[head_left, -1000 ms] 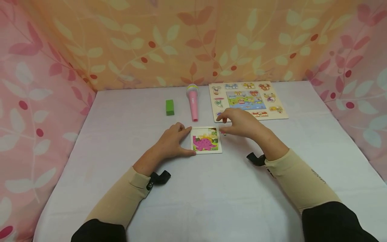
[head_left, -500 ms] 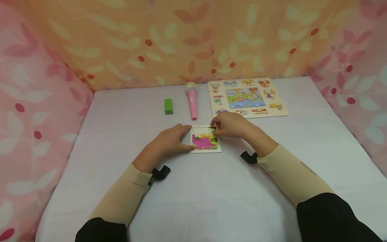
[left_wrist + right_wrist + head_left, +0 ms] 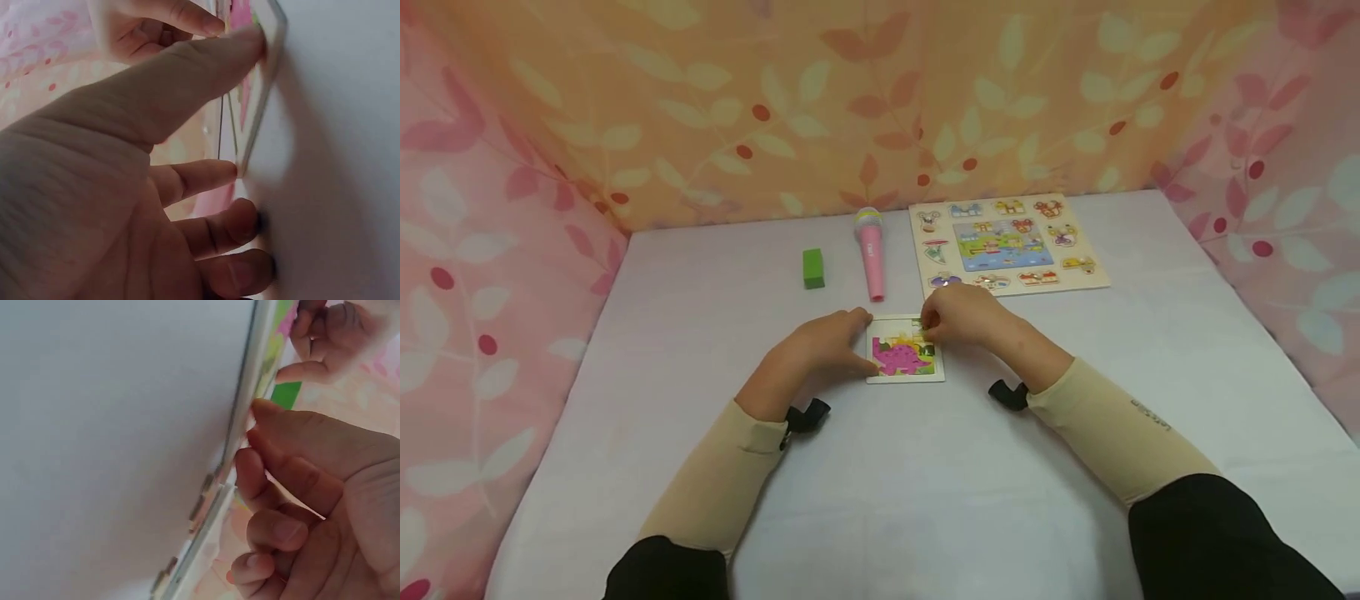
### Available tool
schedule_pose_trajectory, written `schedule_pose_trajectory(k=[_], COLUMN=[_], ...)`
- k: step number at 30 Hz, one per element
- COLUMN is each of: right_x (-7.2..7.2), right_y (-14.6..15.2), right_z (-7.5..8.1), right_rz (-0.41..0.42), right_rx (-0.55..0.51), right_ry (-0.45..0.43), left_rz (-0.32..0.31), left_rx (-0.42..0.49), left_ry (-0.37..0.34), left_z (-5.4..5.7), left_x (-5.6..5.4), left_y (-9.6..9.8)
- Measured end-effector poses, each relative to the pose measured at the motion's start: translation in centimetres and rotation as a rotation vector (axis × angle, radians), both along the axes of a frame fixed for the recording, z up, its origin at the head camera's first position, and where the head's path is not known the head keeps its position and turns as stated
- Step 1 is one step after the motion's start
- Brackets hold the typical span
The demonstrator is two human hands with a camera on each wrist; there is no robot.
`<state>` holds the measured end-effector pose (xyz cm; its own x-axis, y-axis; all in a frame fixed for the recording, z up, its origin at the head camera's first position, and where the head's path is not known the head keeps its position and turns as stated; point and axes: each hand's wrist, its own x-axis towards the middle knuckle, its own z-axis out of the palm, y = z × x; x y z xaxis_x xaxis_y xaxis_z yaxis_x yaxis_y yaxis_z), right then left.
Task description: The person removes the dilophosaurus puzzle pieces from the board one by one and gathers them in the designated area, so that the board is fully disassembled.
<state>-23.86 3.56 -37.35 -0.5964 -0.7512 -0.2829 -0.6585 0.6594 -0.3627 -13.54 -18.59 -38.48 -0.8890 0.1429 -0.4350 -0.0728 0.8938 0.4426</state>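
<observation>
A small jigsaw puzzle (image 3: 901, 360) in a white frame lies on the white cloth, showing a pink dinosaur with a pale blank area at its upper left. My left hand (image 3: 820, 350) holds the puzzle's left side, thumb at the lower corner and index finger at the upper one. In the left wrist view, the other fingers of the left hand (image 3: 156, 206) are bent loosely beside it. My right hand (image 3: 970, 318) is at the puzzle's upper right corner, thumb and index finger (image 3: 265, 447) pinched together over a puzzle piece mostly hidden by them.
Behind the puzzle lie a green block (image 3: 813, 268) and a pink toy microphone (image 3: 872, 258). A larger wooden puzzle board (image 3: 917, 242) with several picture pieces is just beyond my right hand. Floral curtains (image 3: 700, 108) hang along the back and sides.
My right hand has come from beside the puzzle, left onto its upper right corner, thumb and index finger closing together there. My left hand keeps its place at the puzzle's left edge.
</observation>
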Motion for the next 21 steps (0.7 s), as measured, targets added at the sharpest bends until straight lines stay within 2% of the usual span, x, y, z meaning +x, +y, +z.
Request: schedule_pose_trajectory(k=[6,21], right_x=[0.27,0.22], right_y=[-0.11,-0.59], right_z=[-0.2,0.0], right_rz=[-0.024,-0.042], right_rx=[-0.015,-0.007], right_ry=[0.017,0.025], left_rz=[0.035,0.033], left_rx=[0.013,0.03], left_ry=[0.014,0.05], left_z=[-0.46,-0.58], left_x=[0.46,0.69], left_y=[-0.22,-0.41])
